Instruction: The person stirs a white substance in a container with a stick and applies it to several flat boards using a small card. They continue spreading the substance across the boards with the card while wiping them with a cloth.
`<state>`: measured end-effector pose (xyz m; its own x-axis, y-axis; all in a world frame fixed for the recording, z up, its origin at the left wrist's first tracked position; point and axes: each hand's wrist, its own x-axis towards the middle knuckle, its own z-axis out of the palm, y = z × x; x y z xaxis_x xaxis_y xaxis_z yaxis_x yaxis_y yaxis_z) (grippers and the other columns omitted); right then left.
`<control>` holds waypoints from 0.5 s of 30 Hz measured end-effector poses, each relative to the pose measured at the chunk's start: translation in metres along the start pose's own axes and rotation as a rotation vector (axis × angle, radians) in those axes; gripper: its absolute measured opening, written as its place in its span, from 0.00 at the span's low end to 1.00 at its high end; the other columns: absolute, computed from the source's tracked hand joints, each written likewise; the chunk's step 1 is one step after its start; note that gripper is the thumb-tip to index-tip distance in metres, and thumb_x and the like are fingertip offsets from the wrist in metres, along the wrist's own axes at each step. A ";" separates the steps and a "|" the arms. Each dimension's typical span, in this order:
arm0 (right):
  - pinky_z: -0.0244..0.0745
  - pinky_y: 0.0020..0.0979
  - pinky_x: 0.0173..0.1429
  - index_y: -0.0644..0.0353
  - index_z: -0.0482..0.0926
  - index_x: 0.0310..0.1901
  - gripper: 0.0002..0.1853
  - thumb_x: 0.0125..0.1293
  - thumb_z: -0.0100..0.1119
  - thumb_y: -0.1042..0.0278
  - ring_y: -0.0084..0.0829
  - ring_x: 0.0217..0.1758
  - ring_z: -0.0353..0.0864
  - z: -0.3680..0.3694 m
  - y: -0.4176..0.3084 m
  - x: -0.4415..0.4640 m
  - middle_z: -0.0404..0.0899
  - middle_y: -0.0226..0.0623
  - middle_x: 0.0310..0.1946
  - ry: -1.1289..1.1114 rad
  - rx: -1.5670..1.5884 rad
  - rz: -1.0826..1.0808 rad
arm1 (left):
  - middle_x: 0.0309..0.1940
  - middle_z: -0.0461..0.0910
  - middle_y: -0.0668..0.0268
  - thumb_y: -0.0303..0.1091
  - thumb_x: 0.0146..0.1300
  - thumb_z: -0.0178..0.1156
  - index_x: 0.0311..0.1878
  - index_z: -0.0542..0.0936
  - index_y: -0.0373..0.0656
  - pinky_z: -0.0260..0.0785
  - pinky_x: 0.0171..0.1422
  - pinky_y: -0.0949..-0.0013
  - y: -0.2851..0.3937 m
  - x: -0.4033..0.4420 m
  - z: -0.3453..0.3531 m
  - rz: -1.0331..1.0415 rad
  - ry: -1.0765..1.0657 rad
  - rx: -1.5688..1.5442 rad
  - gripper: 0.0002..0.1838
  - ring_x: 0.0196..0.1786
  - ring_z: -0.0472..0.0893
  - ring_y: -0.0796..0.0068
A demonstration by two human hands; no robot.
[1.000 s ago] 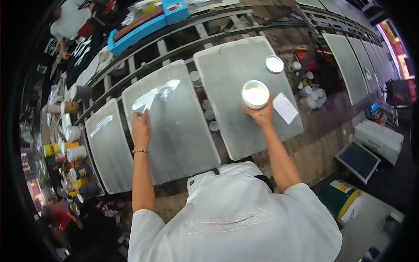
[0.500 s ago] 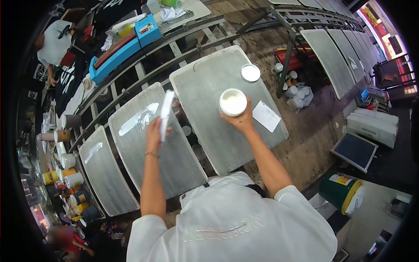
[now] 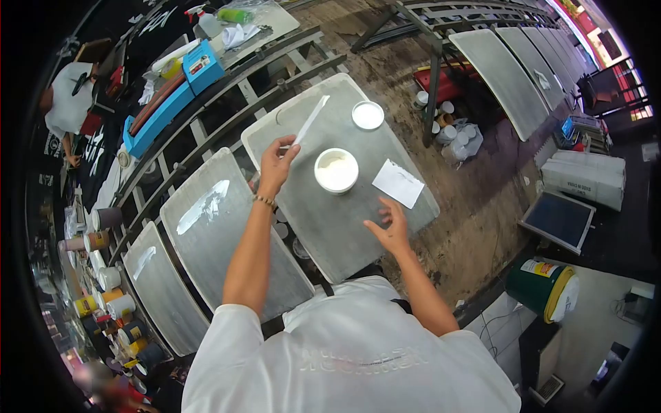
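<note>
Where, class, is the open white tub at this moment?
In the head view, the tub stands just above centre on a grey board, with the card to its right and the lid to its upper right.

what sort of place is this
Probably a printing workshop, perhaps for fabric: flat grey boards stand in rows, two bearing white smears, an open tub of white paste sits on another, and more containers crowd the left of the view.

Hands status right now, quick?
Left hand: closed, holding a thin, flat white strip.
Right hand: open, empty, near a flat white rectangular card.
</note>
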<state>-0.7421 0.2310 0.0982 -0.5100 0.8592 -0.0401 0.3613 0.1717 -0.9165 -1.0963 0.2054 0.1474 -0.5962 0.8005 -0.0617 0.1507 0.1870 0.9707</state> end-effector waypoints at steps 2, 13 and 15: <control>0.76 0.35 0.49 0.60 0.73 0.67 0.44 0.47 0.84 0.62 0.38 0.56 0.78 -0.004 0.006 -0.007 0.74 0.44 0.60 0.003 0.020 0.091 | 0.44 0.86 0.64 0.37 0.66 0.70 0.57 0.83 0.38 0.73 0.48 0.72 0.044 -0.024 0.004 0.077 0.035 0.064 0.20 0.43 0.81 0.76; 0.72 0.45 0.69 0.62 0.66 0.69 0.54 0.37 0.86 0.63 0.50 0.66 0.76 0.071 -0.050 0.109 0.75 0.49 0.62 0.037 0.045 -0.298 | 0.36 0.85 0.62 0.32 0.57 0.76 0.46 0.85 0.37 0.75 0.42 0.72 0.102 -0.092 0.016 0.540 0.222 0.459 0.15 0.36 0.82 0.74; 0.72 0.44 0.68 0.62 0.67 0.68 0.53 0.37 0.85 0.63 0.50 0.66 0.76 0.068 -0.062 0.120 0.76 0.49 0.61 -0.042 0.046 -0.226 | 0.36 0.85 0.62 0.32 0.56 0.77 0.44 0.85 0.38 0.75 0.43 0.71 0.109 -0.084 0.014 0.469 0.249 0.456 0.15 0.37 0.83 0.72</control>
<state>-0.8789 0.2903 0.1225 -0.6063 0.7805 0.1526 0.1988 0.3346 -0.9212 -1.0186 0.1669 0.2555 -0.5415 0.7113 0.4482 0.7201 0.1172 0.6839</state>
